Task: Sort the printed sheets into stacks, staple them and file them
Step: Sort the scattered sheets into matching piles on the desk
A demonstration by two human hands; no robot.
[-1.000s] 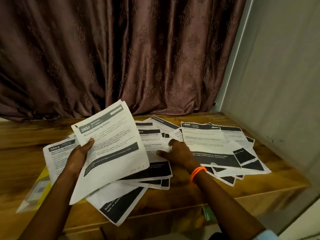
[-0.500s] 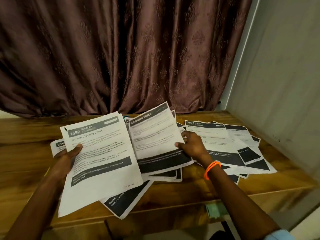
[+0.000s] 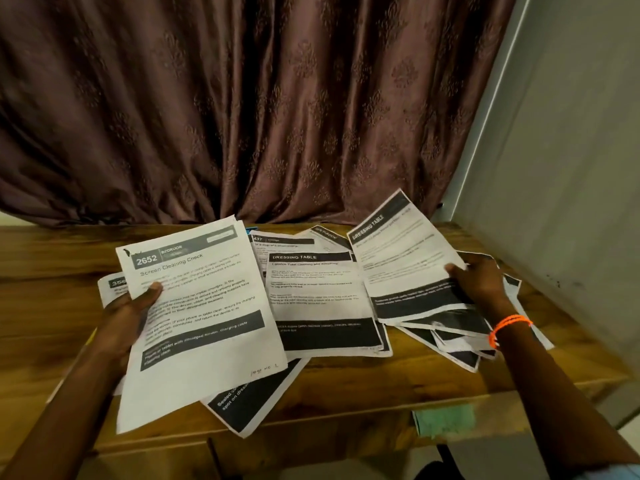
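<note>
We're early in the sort, by our read: nothing looks stapled or filed, and we see no stapler or folder in view. Nearest us, one sheet (image 3: 256,400) hangs partly over the front edge of the bench (image 3: 346,379), dark footer band toward us. Just above it, our left hand (image 3: 128,313) holds the "2652 Screen Cleaning Check" sheet (image 3: 197,306), thumb pressed on its face, fingers hidden behind the paper; it's lifted and tilted, and whether more pages sit behind it we cannot tell. Another sheet (image 3: 110,289) peeks out beneath, by the left wrist. Mid-bench, a "DRESSING TABLE" sheet (image 3: 318,292) lies flat on top of several overlapped pages, so that pile is loose, not squared. To the right, our right hand (image 3: 481,282), orange band (image 3: 509,327) at the wrist, pinches a second "DRESSING TABLE" sheet (image 3: 408,258) at its right edge, raised over a fanned heap (image 3: 446,341) of more pages. Farther back, a few header strips (image 3: 325,235) poke out near the curtain (image 3: 277,116). Remaining, as we judge it: group matching titles, square each stack, staple, file. Most of the job is left.
</note>
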